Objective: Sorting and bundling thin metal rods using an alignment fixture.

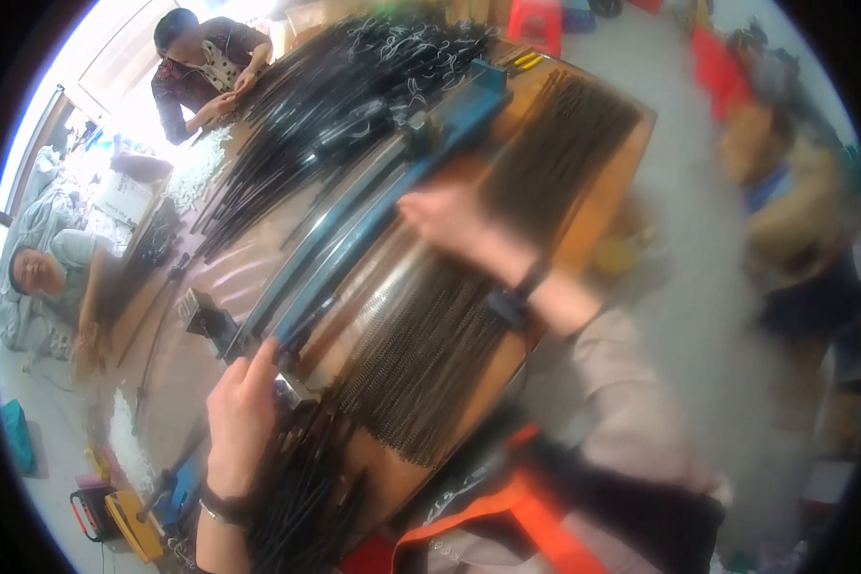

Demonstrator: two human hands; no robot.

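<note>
A long blue metal fixture with two parallel rails [354, 239] runs slantwise across the wooden table. At its near left end is my left hand [242, 407], fingers closed together by a small metal block; what they hold, if anything, is hidden. My right hand [445, 212] is over the fixture's far half, its fingers smeared by motion. Beside the fixture, under my right forearm, lies a wide row of long, thin dark coils like springs [421, 354]. A second bundle of such coils [560, 143] lies farther off. Black rods [306, 478] are heaped beside my left wrist.
A big pile of black rods [325, 105] with pale loops covers the far table. One person [206, 67] works there, another person [57, 277] sits at left. White small pieces [196, 172] lie heaped. A red stool [536, 24] stands beyond; blurred bags [784, 191] line the right.
</note>
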